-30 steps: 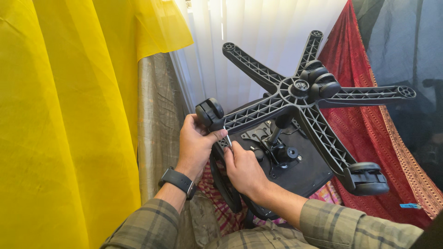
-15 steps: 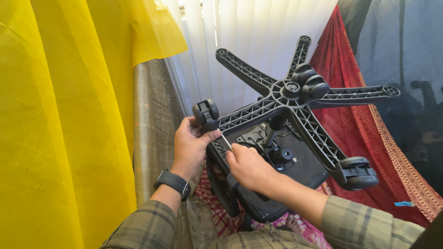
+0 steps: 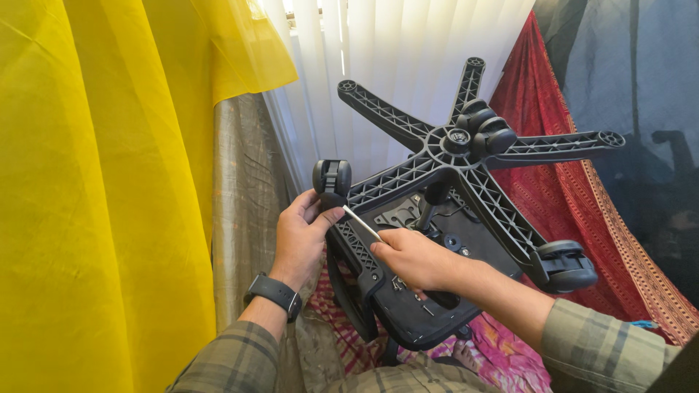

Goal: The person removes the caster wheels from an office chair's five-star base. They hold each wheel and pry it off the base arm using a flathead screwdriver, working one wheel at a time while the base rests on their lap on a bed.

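Hands are gripping: left hand (image 3: 300, 236) clamping the stiff caster (image 3: 332, 178), right hand (image 3: 415, 256) pinching the thin metal rod (image 3: 362, 223) under the heavy-looking chair base (image 3: 455, 145).

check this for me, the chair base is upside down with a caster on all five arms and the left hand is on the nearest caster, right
Not quite. In the head view the upturned chair base carries casters on only some arms: three arm ends are bare. The rest holds: the left hand grips the nearest caster, while the right hand holds a thin metal tool.

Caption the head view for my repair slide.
Left hand grips a caster on an upturned chair base; right hand holds a thin metal tool.
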### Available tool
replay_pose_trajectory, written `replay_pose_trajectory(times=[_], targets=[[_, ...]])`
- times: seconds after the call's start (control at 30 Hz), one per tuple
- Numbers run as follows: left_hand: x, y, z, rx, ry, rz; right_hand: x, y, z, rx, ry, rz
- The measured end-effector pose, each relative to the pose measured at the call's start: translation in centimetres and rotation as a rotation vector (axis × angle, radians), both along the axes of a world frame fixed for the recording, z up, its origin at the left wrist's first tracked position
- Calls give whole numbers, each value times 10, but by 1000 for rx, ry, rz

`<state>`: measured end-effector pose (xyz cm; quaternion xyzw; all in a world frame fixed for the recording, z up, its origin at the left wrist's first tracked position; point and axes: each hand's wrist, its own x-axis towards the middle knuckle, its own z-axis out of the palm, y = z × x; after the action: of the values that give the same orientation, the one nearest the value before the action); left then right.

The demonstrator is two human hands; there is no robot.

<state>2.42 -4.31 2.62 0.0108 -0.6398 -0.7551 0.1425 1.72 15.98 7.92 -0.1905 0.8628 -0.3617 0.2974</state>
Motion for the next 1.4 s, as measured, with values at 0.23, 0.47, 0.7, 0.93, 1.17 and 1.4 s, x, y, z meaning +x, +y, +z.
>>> replay_pose_trajectory(times=[0.23, 0.47, 0.7, 0.93, 1.17, 1.4], targets=[[0, 4, 0, -8, 36, -12, 26, -3, -25, 28, 62, -67], [4, 11, 1, 39, 5, -7, 28, 4, -24, -80, 291, -81], [6, 17, 11, -76, -6, 72, 27, -8, 32, 141, 41, -116], [2, 14, 14, -101, -39, 105, 24, -12, 38, 157, 111, -62], [4, 17, 18, -98, 69, 116, 19, -24, -8, -51, 397, -100], [3, 18, 18, -67, 41, 139, 18, -35, -42, -99, 454, -149]])
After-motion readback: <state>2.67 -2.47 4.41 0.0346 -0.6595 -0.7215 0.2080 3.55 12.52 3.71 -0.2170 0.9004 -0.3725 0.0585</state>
